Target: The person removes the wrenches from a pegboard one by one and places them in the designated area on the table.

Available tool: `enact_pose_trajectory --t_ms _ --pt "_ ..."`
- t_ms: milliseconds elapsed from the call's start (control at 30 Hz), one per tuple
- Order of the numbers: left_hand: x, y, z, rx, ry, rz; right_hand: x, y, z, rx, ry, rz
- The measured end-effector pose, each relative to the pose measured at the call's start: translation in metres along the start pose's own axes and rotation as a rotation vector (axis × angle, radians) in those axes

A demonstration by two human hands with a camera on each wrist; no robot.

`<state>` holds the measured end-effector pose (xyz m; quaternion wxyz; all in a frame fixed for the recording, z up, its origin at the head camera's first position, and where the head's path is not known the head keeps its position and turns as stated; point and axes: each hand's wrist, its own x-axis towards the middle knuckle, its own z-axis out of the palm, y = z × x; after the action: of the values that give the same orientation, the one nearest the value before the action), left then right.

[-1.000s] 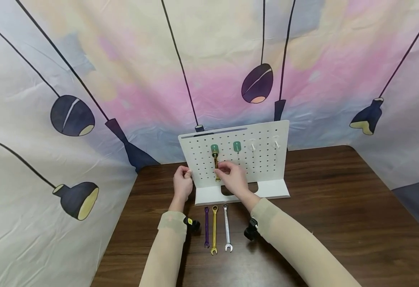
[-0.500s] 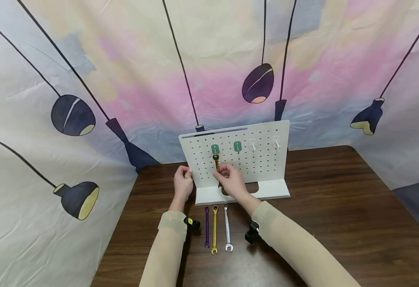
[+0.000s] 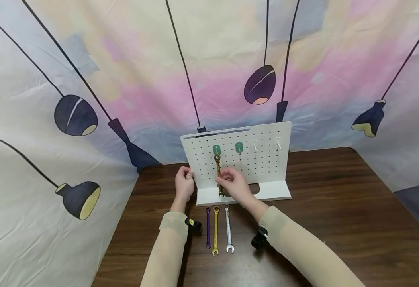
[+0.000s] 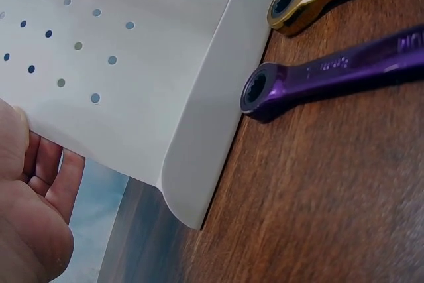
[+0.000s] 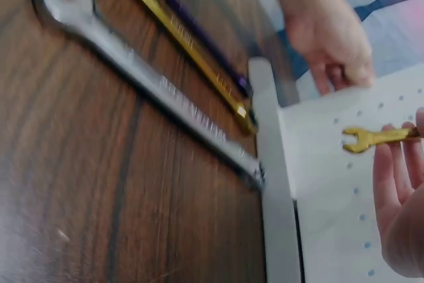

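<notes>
My right hand [image 3: 235, 184] pinches a small gold combination wrench [image 3: 218, 164] in front of the white pegboard [image 3: 267, 169]. Its ring end points up, just below the leftmost green hook [image 3: 216, 150]; in the right wrist view the open end of this gold wrench [image 5: 371, 138] sticks out past the fingers. At the board's left edge my left hand [image 3: 184, 184] grips the panel, thumb in front and fingers behind, as the left wrist view shows of that hand [image 4: 30, 210]. A second green hook [image 3: 239, 147] and two clear hooks, one of them a clear hook [image 3: 279, 144], sit further right.
Before the board's foot lie a purple wrench [image 3: 208, 229], a longer gold wrench [image 3: 216, 231] and a silver wrench [image 3: 229, 229], side by side on the brown wooden table [image 3: 324, 199]. A cloth backdrop [image 3: 141, 71] printed with lamps hangs behind.
The small gold wrench has come down and away from the leftmost green hook, toward the camera, in my right hand. My left hand keeps its place on the board's edge.
</notes>
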<state>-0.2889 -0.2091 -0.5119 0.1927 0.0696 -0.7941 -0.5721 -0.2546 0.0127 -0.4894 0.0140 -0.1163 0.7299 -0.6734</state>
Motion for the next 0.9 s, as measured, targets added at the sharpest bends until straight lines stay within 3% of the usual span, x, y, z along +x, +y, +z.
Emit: enact_pose_trajectory --t_ms 300,900 --pt "0.000 0.000 0.000 0.006 0.007 -0.001 -0.014 -0.017 -0.004 0.069 -0.068 0.073" --pt "0.000 -0.002 0.001 0.038 0.005 0.003 -0.024 -0.038 -0.007 0.103 -0.087 0.081"
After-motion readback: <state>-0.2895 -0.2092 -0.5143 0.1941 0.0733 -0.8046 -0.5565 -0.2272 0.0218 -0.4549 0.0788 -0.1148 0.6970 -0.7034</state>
